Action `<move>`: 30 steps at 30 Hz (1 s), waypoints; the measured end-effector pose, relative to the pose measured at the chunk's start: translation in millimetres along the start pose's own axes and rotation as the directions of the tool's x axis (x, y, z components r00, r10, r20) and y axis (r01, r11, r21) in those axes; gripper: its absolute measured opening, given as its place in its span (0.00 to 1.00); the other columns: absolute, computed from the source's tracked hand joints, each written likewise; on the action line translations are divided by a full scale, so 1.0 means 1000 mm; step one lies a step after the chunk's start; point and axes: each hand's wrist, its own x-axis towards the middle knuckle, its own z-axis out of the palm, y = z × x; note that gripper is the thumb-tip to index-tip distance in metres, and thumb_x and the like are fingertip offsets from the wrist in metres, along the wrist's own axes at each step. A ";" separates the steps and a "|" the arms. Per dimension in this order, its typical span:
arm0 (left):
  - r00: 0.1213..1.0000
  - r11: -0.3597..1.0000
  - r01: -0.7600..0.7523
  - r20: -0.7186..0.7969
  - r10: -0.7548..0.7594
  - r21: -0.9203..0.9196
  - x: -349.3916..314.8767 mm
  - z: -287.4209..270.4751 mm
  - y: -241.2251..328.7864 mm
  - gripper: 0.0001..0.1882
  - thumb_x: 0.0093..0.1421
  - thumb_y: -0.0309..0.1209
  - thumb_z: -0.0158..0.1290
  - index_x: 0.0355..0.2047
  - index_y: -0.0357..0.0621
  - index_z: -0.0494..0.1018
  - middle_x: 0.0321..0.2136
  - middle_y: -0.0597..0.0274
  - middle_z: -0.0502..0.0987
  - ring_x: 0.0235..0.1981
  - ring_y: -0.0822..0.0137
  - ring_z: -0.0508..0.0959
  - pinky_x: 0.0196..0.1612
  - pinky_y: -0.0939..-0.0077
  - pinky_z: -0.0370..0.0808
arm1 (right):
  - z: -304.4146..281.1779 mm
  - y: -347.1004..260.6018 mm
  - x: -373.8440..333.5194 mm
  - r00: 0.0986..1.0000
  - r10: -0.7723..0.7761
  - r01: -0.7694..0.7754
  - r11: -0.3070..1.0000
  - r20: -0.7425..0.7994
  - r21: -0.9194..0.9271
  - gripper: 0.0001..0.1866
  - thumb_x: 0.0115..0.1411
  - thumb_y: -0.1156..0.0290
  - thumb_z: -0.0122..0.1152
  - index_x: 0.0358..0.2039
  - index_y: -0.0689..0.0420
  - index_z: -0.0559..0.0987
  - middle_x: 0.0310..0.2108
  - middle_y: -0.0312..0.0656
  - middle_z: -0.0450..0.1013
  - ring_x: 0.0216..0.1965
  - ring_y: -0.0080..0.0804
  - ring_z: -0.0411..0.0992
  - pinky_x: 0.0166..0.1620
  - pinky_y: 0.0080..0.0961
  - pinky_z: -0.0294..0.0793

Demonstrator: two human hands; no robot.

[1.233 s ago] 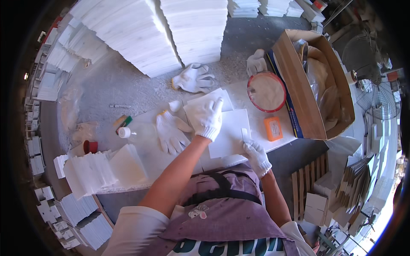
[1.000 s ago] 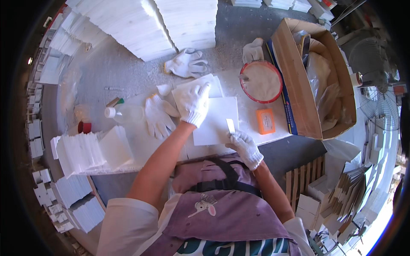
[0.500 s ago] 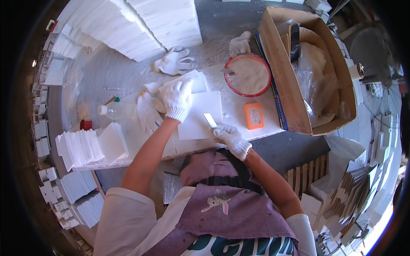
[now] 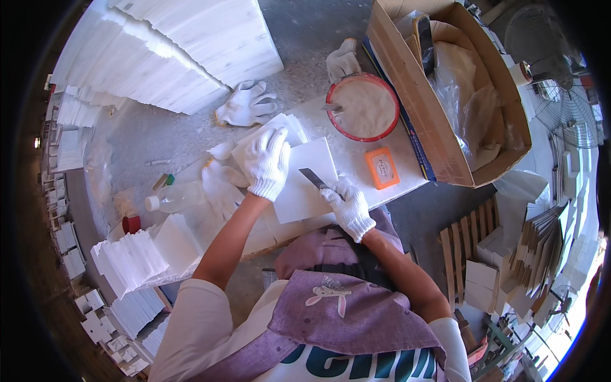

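Note:
White knitted gloves cover both my hands. My left hand (image 4: 268, 162) lies over the left edge of a square white panel (image 4: 312, 202), fingers stretched out and close together. Beyond those fingers, a small fanned stack of thin white sheets (image 4: 294, 128) shows. In my right hand (image 4: 350, 209), closed near the panel's right edge, is a flat metal scraper blade (image 4: 312, 177). It points up and left across the panel; whether it touches the surface I cannot tell. A red-rimmed bowl of pale powder or paste (image 4: 368, 109), with another metal tool in it, stands beyond to the right.
An orange box (image 4: 382, 168) lies right of the panel, near a big cardboard carton (image 4: 455, 153). Loose gloves (image 4: 247, 103), a clear bottle (image 4: 175, 197) and stacked white panels (image 4: 130, 260) are on the left. Tall white stacks (image 4: 210, 38) rise at the back.
The whole view has shifted and turned slightly. The scraper blade has tilted, going from bright to dark. My left fingers look more stretched out than before.

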 end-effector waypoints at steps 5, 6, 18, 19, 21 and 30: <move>0.985 0.794 0.137 0.166 -0.046 -0.592 0.006 -0.007 0.014 0.18 0.62 0.31 0.54 0.51 0.41 0.71 0.47 0.51 0.75 0.49 0.54 0.74 0.52 0.64 0.70 | -0.021 -0.027 -0.009 0.992 -0.111 0.103 0.986 -0.054 -0.130 0.11 0.56 0.69 0.62 0.38 0.58 0.81 0.32 0.48 0.74 0.34 0.45 0.74 0.40 0.32 0.73; 0.971 0.688 0.204 0.232 -0.052 -0.696 0.011 -0.014 0.021 0.18 0.62 0.31 0.54 0.51 0.39 0.70 0.48 0.50 0.75 0.50 0.55 0.74 0.53 0.66 0.70 | -0.026 -0.030 -0.011 0.986 -0.159 0.146 0.973 -0.059 -0.180 0.10 0.55 0.70 0.62 0.38 0.57 0.81 0.31 0.49 0.74 0.34 0.46 0.74 0.39 0.33 0.73; 0.616 0.508 0.643 0.781 0.101 -0.573 0.047 -0.034 0.054 0.24 0.58 0.44 0.58 0.41 0.32 0.73 0.32 0.58 0.77 0.36 0.70 0.73 0.43 0.71 0.71 | -0.078 -0.055 -0.023 0.980 -0.193 0.161 0.923 -0.057 -0.350 0.11 0.50 0.74 0.64 0.37 0.56 0.82 0.34 0.44 0.73 0.37 0.44 0.73 0.40 0.32 0.73; 0.610 0.492 0.671 0.790 0.061 -0.556 0.048 -0.041 0.062 0.21 0.59 0.44 0.58 0.37 0.35 0.73 0.29 0.62 0.75 0.34 0.73 0.71 0.39 0.74 0.70 | -0.083 -0.053 -0.023 0.988 -0.147 0.128 0.937 -0.035 -0.326 0.10 0.53 0.75 0.63 0.37 0.59 0.81 0.34 0.44 0.74 0.37 0.41 0.73 0.42 0.31 0.72; 0.636 0.413 0.696 0.771 0.027 -0.588 0.030 -0.025 0.064 0.20 0.59 0.44 0.58 0.36 0.36 0.73 0.28 0.64 0.74 0.33 0.76 0.70 0.38 0.76 0.70 | -0.091 -0.051 -0.023 0.992 -0.114 0.101 0.973 -0.052 -0.207 0.09 0.55 0.75 0.61 0.38 0.60 0.81 0.37 0.42 0.75 0.39 0.32 0.73 0.44 0.25 0.71; 0.697 0.397 0.672 0.715 -0.053 -0.625 0.011 -0.012 0.072 0.21 0.57 0.46 0.59 0.33 0.37 0.75 0.23 0.60 0.75 0.28 0.75 0.72 0.33 0.73 0.71 | -0.137 -0.024 -0.009 0.944 0.068 0.079 0.903 -0.322 0.422 0.16 0.64 0.65 0.57 0.45 0.63 0.77 0.39 0.41 0.76 0.39 0.27 0.74 0.49 0.27 0.73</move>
